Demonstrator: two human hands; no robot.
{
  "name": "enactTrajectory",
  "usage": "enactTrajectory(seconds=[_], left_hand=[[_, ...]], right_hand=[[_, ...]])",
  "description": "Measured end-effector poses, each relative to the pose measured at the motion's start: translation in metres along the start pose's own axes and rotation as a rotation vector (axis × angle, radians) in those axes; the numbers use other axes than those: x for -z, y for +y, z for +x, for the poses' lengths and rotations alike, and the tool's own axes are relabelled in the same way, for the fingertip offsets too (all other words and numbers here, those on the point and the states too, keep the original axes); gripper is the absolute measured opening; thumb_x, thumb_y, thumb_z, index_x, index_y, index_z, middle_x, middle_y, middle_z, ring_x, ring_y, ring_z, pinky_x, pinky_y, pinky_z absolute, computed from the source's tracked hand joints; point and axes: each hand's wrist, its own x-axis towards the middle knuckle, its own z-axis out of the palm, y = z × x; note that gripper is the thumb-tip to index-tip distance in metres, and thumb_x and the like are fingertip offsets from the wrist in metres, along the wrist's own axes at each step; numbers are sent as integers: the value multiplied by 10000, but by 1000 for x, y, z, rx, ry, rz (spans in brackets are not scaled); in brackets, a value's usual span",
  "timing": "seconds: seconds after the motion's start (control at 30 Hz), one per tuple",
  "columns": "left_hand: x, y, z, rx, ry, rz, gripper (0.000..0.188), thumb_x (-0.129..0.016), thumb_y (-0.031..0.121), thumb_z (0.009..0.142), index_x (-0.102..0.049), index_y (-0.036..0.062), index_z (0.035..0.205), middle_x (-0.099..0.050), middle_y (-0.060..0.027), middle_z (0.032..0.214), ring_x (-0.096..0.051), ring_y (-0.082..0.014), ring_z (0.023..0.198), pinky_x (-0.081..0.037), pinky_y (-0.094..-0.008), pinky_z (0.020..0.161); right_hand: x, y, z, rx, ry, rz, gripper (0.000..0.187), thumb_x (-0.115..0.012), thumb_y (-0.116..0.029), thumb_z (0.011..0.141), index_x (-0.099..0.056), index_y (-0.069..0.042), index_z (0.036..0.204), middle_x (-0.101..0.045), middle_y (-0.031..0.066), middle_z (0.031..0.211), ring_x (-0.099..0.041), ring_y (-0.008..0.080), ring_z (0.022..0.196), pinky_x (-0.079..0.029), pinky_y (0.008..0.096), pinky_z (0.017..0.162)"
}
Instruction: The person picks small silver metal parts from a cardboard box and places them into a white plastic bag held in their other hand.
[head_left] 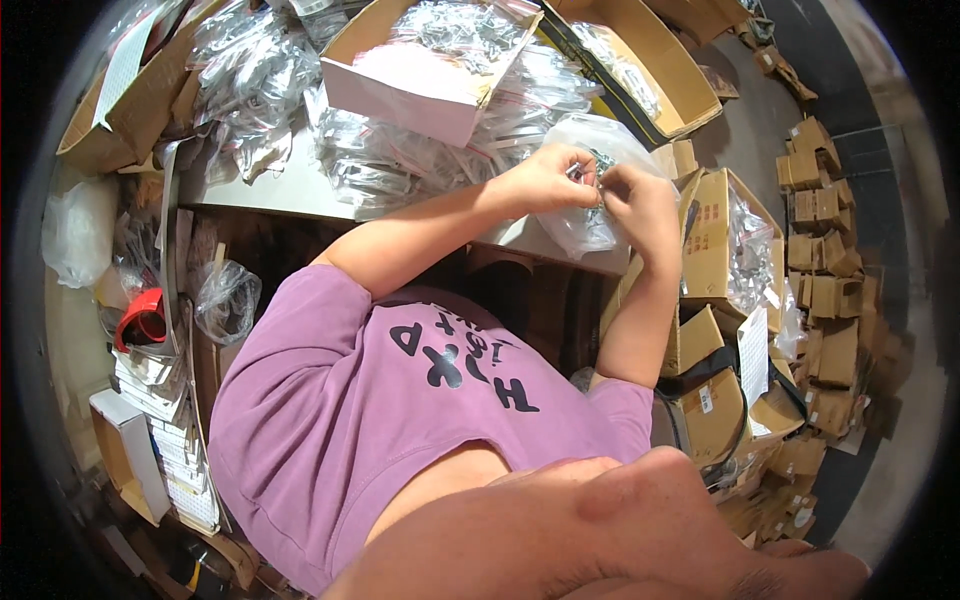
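Observation:
My left hand [552,178] and my right hand [642,208] meet over a clear plastic bag [580,238] at the table's near edge. The left fingers pinch a small silvery metal part [574,172]. My right fingertips are pressed together close beside it, and what lies between them is too small to make out. More small metal pieces [603,160] show in the bag behind the fingers. To the left of my hands lie many flat clear zip bags [375,165] with metal parts inside.
A white-sided box [400,104] of metal parts rests on the bag pile. Behind my hands stands an open carton [690,112]. Cartons [706,235] crowd my right side, with stacked boxes [822,265] farther off. At left are a red round object [143,318] and paper stacks [180,440].

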Motion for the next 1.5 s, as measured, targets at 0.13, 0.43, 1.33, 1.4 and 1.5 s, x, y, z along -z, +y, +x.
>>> enactTrajectory(seconds=[0.13,0.43,1.33,1.4,1.5], left_hand=[[-1,2,0,13,-4,3,158,-681,117,704,-537,57,678,-529,25,678,-450,-54,681,-381,-223,629],[-7,3,6,-3,-86,315,148,-703,104,698,-589,28,753,-587,4,705,-509,-64,683,-424,-238,635],[3,7,1,-65,-379,10,407,-856,133,628,-527,30,846,-562,-6,797,-541,-79,762,-461,-230,669],[6,8,1,-82,-351,26,428,-857,171,633,-531,27,871,-559,-10,813,-538,-84,771,-457,-231,668],[4,8,1,-138,-302,16,492,-853,256,645,-537,17,936,-554,-18,840,-533,-93,781,-451,-233,665]], right_hand=[[12,-3,-5,-131,36,371,101,-634,7,717,-628,22,816,-654,90,698,-632,125,665,-485,251,633],[17,-4,-9,20,8,889,152,-670,33,749,-607,11,886,-648,54,796,-623,101,744,-499,235,689],[21,-24,-13,337,11,263,176,-672,-56,703,-667,-33,878,-522,171,1158,-525,328,1070,-462,382,865],[19,-24,-14,326,28,283,171,-689,-64,694,-664,-31,861,-513,168,1171,-525,330,1064,-465,382,855],[14,-22,-15,336,47,284,165,-707,-61,686,-652,-25,838,-499,161,1190,-537,324,1034,-475,373,830]])
